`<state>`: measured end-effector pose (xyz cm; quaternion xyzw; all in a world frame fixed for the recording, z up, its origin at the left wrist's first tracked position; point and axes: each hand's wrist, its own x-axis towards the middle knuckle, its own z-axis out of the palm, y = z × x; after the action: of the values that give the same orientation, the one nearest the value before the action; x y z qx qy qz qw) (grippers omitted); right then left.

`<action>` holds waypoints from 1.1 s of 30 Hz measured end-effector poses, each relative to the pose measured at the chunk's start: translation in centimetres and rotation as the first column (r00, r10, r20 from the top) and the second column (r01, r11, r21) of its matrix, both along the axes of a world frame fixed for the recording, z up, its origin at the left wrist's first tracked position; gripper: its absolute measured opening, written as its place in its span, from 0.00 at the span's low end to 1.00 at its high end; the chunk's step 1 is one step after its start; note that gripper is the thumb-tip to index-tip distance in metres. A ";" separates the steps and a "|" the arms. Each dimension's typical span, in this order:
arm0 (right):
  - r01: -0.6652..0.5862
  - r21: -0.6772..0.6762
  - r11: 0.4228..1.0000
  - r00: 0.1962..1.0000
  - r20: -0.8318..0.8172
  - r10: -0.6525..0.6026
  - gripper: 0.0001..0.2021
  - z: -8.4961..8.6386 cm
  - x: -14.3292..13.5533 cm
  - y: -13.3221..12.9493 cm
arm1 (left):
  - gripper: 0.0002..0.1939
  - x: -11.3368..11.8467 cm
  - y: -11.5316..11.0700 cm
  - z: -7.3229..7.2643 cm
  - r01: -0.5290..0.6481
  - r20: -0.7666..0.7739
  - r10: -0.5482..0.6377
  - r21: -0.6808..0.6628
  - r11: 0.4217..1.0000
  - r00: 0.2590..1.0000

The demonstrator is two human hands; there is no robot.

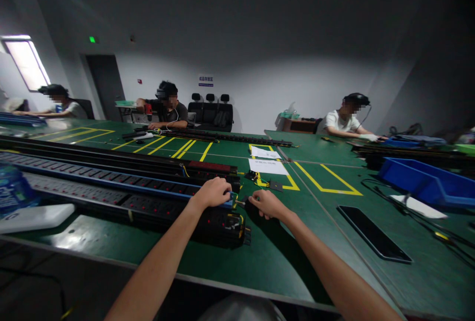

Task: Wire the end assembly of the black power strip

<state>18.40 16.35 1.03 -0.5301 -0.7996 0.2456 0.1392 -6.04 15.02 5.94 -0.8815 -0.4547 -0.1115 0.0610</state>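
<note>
My left hand (pixel 214 192) is closed over the end of a long blue strip (pixel 178 187), which lies among black strips on the green table. Just right of that end, my right hand (pixel 267 204) is wrapped round a small dark-handled tool (pixel 251 207), whose thin tip points left at the strip's end. Nearer to me, a black socket strip (pixel 159 204) has an open end (pixel 234 222) with yellow wires showing. Small black parts (pixel 275 185) with wires lie beyond my right hand.
A dark tablet (pixel 374 233) lies to the right, with a blue bin (pixel 426 180) and black cables behind it. Papers (pixel 267 166) lie mid-table. At left are a bottle (pixel 14 190) and a white object (pixel 40 217). Several people sit across the table, one holding a red drill (pixel 148 112).
</note>
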 end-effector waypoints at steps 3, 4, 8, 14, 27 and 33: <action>0.000 0.001 1.000 1.000 0.001 0.000 0.16 0.0 0.0 0.0 | 0.12 0.0 -0.1 0.1 0.001 0.005 -0.001 -0.001 1.000 1.000; 0.002 -0.001 1.000 1.000 0.003 -0.002 0.16 0.0 0.0 0.0 | 0.12 0.1 -0.1 0.1 0.000 0.006 0.000 -0.002 1.000 1.000; 0.013 -0.007 1.000 1.000 0.009 -0.013 0.16 0.0 0.0 0.0 | 0.12 0.1 -0.1 0.2 -0.001 0.009 0.002 -0.009 1.000 1.000; 0.008 -0.005 1.000 1.000 0.006 -0.008 0.16 0.1 0.0 -0.1 | 0.12 0.0 0.0 0.0 0.001 0.007 -0.001 -0.007 1.000 1.000; 0.007 0.004 1.000 1.000 0.002 -0.007 0.16 0.2 -0.1 -0.2 | 0.13 0.0 0.1 -0.2 -0.002 -0.010 0.002 0.005 1.000 1.000; 0.010 -0.001 1.000 1.000 0.004 -0.010 0.16 0.3 -0.1 -0.3 | 0.12 0.0 -0.1 0.1 -0.007 -0.006 0.007 -0.004 1.000 1.000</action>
<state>18.27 16.07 1.35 -0.5347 -0.7971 0.2440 0.1385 -6.06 14.91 6.05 -0.8804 -0.4577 -0.1079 0.0608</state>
